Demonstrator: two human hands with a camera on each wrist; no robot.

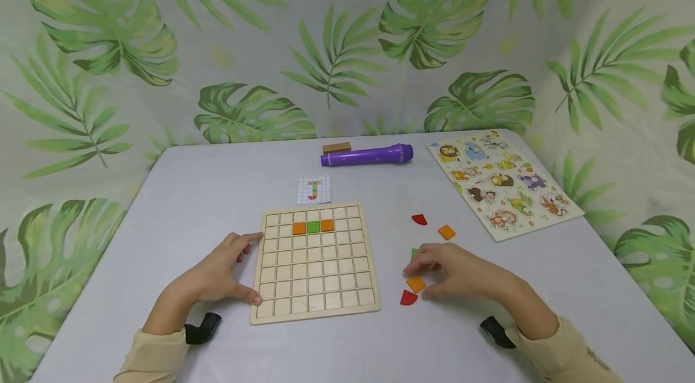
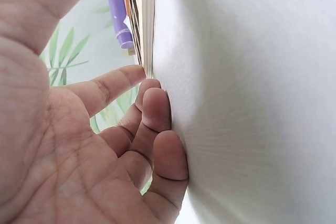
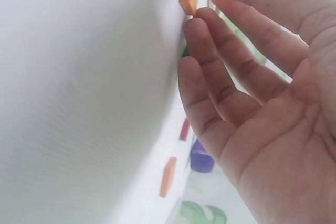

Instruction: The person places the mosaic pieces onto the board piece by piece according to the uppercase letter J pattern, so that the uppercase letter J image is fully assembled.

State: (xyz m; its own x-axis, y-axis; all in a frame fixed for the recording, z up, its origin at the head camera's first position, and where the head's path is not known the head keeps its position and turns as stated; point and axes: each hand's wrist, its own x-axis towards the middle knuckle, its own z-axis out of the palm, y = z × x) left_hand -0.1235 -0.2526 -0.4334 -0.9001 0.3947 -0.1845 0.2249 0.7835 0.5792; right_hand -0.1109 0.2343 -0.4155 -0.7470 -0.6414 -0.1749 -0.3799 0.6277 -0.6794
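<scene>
A wooden grid board (image 1: 317, 314) lies flat, with two orange square tiles (image 1: 300, 228) and a green square tile (image 1: 313, 227) between them in one row near its top. My left hand (image 1: 222, 271) touches the board's left edge with the index fingertip and thumb, the other fingers loosely bent on the table. To the board's right, my right hand (image 1: 456, 271) hovers over loose tiles, fingers and thumb spread around an orange tile (image 1: 416, 284). A second green tile (image 1: 414, 252) is partly hidden behind its fingers. A red quarter-round tile (image 1: 409, 298) lies beside the thumb.
Farther right lie another red tile (image 1: 419, 219) and another orange tile (image 1: 447, 232). A small pattern card (image 1: 314, 190) sits behind the board. Beyond it are a purple microphone-shaped tube (image 1: 366, 156) and a wooden block (image 1: 336, 148). An animal puzzle board (image 1: 502, 184) occupies the back right.
</scene>
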